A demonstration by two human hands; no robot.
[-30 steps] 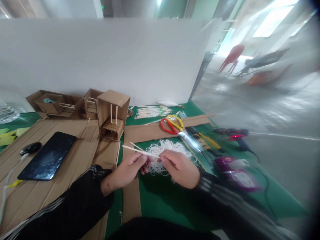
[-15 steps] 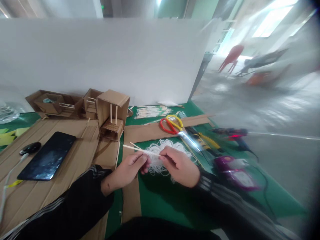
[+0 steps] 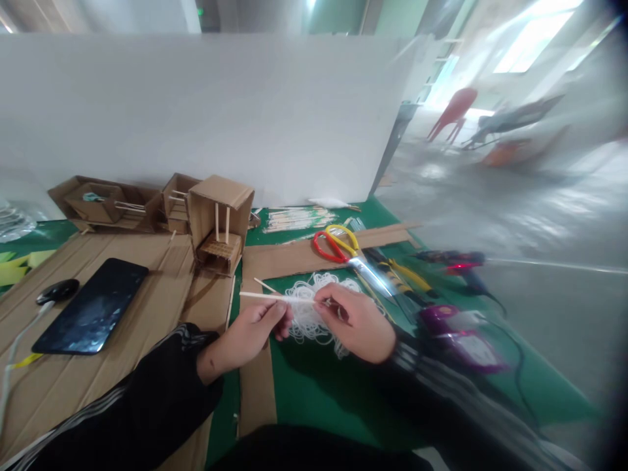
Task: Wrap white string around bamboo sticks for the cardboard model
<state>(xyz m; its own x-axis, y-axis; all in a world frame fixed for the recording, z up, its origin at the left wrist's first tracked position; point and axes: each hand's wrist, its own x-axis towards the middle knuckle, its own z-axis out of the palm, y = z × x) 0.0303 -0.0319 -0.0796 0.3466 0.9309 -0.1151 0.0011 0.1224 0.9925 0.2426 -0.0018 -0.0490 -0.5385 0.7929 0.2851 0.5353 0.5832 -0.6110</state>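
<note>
A thin wooden stick (image 3: 258, 296) runs almost level between my hands, with white string seemingly wound along its right part. My left hand (image 3: 262, 330) is closed on the stick near its middle, thumb on top. At the stick's right end my right hand (image 3: 356, 324) pinches with thumb and forefinger; whether it grips stick, string or both is hard to make out. Behind and below the fingers lies a tangled heap of white string (image 3: 309, 320). A second thin stick (image 3: 265, 285) slants just behind the held one.
Scissors (image 3: 338, 245) with red and yellow handles, pliers (image 3: 412, 275), a purple device (image 3: 461, 340) and a drill-like tool (image 3: 456, 261) lie to the right. Cardboard boxes (image 3: 226, 190) and several sticks (image 3: 299, 219) are at the back. A phone (image 3: 93, 304) rests on cardboard at left.
The held stick has turned from sloping down rightward to nearly level. My right hand has shifted very slightly right; my left hand stays about where it was.
</note>
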